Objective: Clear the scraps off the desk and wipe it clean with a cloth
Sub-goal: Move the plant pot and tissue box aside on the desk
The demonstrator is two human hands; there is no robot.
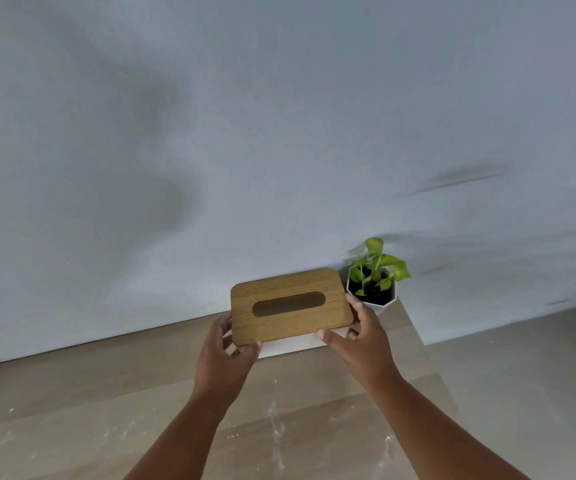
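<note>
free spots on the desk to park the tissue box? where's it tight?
Both hands, left hand and right hand, grip the tissue box. Bare desk runs left of the box along the wall, and across the near side around the forearms, with pale smears there. Tight: the back right corner, where the potted plant stands beside the box.

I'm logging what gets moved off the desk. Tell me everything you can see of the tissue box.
The tissue box has a white body under a flat wood-look lid with rounded corners and a long oval slot, no tissue showing. The left hand grips its left end and the right hand its right end, near the wall at the back of the desk, beside a potted plant. Whether it rests or is lifted is unclear.
</note>
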